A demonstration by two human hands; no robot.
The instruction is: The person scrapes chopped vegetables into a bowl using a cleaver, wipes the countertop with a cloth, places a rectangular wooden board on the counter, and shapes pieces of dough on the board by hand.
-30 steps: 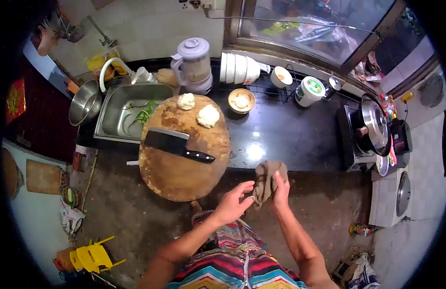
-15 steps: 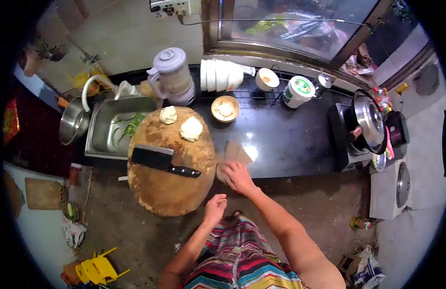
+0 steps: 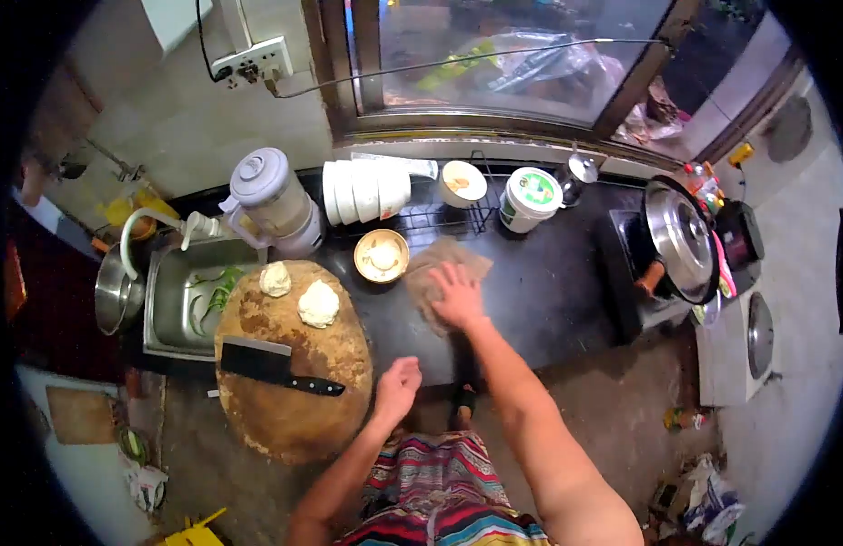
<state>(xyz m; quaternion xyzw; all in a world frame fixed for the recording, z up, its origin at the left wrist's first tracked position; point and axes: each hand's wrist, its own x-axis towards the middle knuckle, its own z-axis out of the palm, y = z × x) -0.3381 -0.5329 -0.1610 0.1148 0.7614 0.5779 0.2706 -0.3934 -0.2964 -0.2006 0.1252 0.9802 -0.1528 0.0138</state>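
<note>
My right hand (image 3: 458, 298) lies flat with spread fingers on a brown cloth (image 3: 423, 284), pressing it onto the black countertop (image 3: 549, 296). Near the counter's front edge, my left hand (image 3: 398, 389) hovers with fingers loosely curled in and nothing visible in them. To its left is a round wooden chopping board (image 3: 294, 423). A cleaver (image 3: 258, 359) with a black handle rests across the board. Behind the cleaver sit a larger lump of dough (image 3: 319, 304) and a smaller lump of dough (image 3: 275, 279). A brown-rimmed bowl (image 3: 381, 256) stands just left of the cloth.
A sink (image 3: 171, 314) with green vegetables is at the left, beside a blender (image 3: 274, 205). Stacked white bowls (image 3: 367, 193), a small bowl (image 3: 463, 183) and a white tub (image 3: 531, 200) line the back. A lidded pan (image 3: 681, 237) stands on the stove at the right.
My right hand has moved forward across the counter with the cloth, from bunched fingers to a flat palm. My view has shifted, and my left hand remains near the counter edge.
</note>
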